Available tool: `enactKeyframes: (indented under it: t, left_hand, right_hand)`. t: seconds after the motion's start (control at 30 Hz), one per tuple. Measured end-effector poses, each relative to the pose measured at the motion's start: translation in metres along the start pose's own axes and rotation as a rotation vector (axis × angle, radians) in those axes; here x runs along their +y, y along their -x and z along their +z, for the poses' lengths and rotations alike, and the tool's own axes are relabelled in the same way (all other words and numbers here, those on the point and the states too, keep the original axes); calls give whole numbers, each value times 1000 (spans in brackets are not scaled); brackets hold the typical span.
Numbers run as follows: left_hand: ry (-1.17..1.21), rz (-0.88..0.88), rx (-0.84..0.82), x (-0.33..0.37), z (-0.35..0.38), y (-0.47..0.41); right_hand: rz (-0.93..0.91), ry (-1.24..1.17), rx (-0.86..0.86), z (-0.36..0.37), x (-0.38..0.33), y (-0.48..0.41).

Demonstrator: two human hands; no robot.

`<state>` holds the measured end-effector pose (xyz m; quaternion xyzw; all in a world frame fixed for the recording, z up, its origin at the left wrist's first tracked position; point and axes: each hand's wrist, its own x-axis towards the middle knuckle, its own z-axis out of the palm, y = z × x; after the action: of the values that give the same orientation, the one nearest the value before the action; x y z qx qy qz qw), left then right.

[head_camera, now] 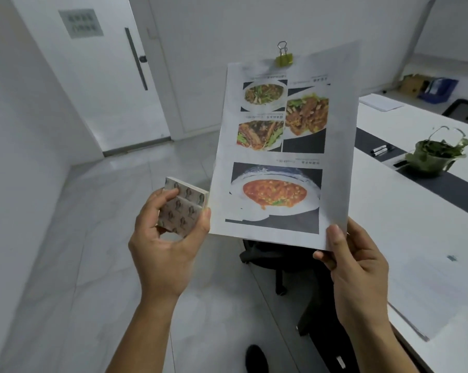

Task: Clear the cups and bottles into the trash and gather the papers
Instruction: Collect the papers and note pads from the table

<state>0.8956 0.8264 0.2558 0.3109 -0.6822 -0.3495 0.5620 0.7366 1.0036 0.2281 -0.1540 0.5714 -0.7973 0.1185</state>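
Standing beside a long white table [405, 224], a person holds a sheaf of papers [281, 146] up in the air over the tiled floor [87, 238], clear of the tabletop; the top sheet carries four colour photographs of dishes, with text that reads upside down from the holder's side; a yellow-green binder clip [284, 59] bites the far top edge. The right hand [359, 267] pinches the near right corner of the papers, thumb flat on the printed face and the other fingers hidden behind the sheet. The left hand [165, 246] grips a small patterned notepad [184, 208], fingers curled round its far side; the thumb tip touches the left edge of the papers. On the table, well apart from the hands, stand a potted plant [437, 154] and two markers [382, 150] along a dark strip; a loose sheet [381, 102] lies at the far end; a sheet lies flat on the near end. A black chair [276, 257] shows below the papers; a white door [92, 76] closes the far wall.
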Motion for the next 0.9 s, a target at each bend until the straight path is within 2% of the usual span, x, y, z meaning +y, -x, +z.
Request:
enactKeyframes:
  t: [0.17,0.4,0.63,0.9]
  left_hand:
    - [-19,-79,36,-63,33,-111]
    - [-49,-84,130,-139,31,-258]
    - [49,-210,226,-280,40,-391]
    - [48,-239,6,-399,98,-594]
  right_hand:
    - [79,-32,-9,87,52,-104]
    - [161,-6,-139,234,98,-219]
    - [161,95,-183,377,181,-317]
    - [126,104,14,512,229,-445]
